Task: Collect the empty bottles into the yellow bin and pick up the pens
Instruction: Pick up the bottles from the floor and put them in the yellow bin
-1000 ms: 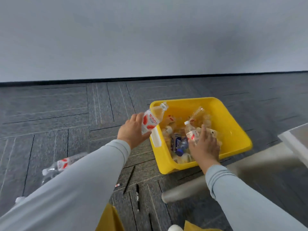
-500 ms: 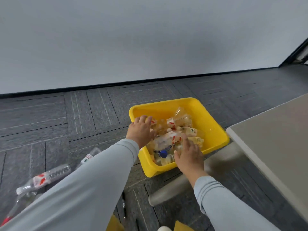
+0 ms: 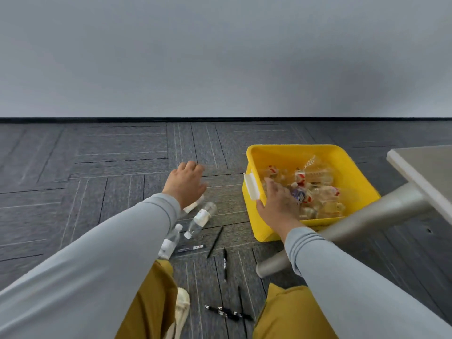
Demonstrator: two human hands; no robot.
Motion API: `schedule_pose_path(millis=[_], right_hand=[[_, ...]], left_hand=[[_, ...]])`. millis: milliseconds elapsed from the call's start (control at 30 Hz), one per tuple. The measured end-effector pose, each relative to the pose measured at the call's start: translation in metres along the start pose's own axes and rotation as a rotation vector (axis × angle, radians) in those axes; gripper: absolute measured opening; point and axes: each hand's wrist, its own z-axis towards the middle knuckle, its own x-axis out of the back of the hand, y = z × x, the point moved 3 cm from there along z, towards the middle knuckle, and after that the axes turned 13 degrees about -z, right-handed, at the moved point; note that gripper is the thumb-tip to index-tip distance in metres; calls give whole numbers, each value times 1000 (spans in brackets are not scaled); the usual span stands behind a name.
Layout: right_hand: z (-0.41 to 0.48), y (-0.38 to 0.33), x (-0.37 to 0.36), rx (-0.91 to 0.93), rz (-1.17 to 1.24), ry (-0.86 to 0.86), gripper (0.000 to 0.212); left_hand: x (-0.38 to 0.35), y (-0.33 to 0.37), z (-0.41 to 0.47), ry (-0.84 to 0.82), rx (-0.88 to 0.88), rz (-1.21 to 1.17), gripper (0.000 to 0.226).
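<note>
The yellow bin (image 3: 354, 174) sits on the carpet at the right, filled with several crushed clear bottles (image 3: 315, 189). My right hand (image 3: 276, 204) rests over the bin's near left rim, fingers relaxed, holding nothing. My left hand (image 3: 187, 183) hovers with loose fingers over the carpet left of the bin, just above a clear bottle (image 3: 193, 206) that it partly hides. Two more clear bottles lie nearer me, one (image 3: 201, 217) and another (image 3: 170, 242). Several dark pens lie on the carpet: one (image 3: 215, 242), one (image 3: 224, 264), one (image 3: 189, 248) and one (image 3: 228, 312).
A grey table corner (image 3: 425, 167) and its slanted metal leg (image 3: 342, 231) stand right of the bin. My knees in mustard trousers (image 3: 156, 302) fill the bottom edge, with a cream cloth bag (image 3: 182, 307) between them. A wall runs along the back.
My left hand let the bottle go into the bin and swung left over the bottles on the carpet. My right hand drew back to the bin's near rim. The view shifted left.
</note>
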Motion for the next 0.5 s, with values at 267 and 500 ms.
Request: schedule_pose_path(millis=[267, 500], right_hand=[[-12, -61, 25, 105, 5, 57, 55], [-1, -75, 11, 141, -30, 20, 54]], left_hand=[[31, -42, -46, 46, 23, -68, 44], [14, -54, -40, 63, 29, -134, 42]])
